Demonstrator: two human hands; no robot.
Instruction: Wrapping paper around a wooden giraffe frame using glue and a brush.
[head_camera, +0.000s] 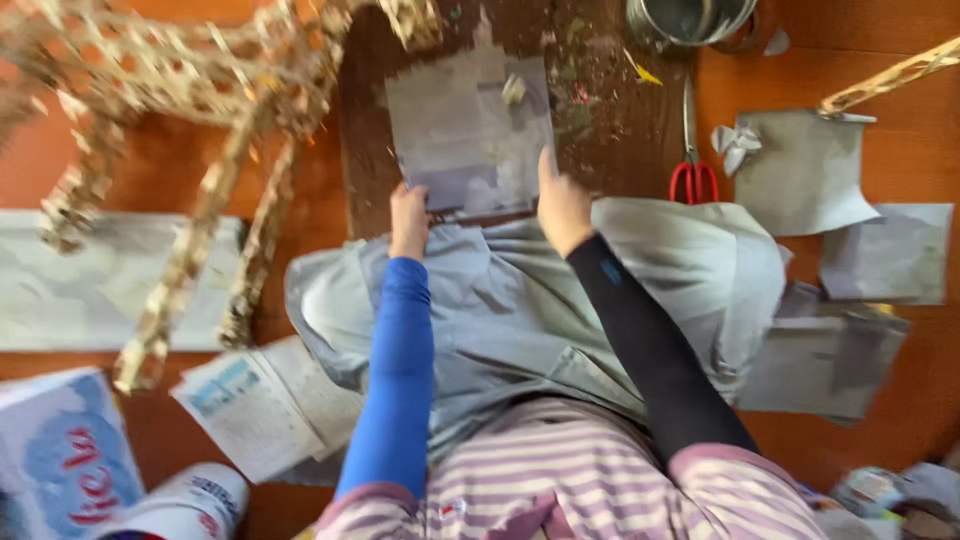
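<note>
A grey sheet of paper (465, 130) lies on a dark board (610, 120) in front of me. My left hand (408, 220), in a blue sleeve, grips the sheet's near left corner. My right hand (562, 205), in a black sleeve, holds its near right edge with the thumb up on the sheet. A pale grey cloth (690, 270) covers my lap under both forearms. The picture is blurred by motion.
A woven straw frame (200, 90) stands at the upper left. Red-handled scissors (692, 165) lie right of the sheet, below a metal pot (690, 20). Several grey sheets (800, 170) lie at right. Printed papers (265, 405) and a white bottle (195, 500) are at lower left.
</note>
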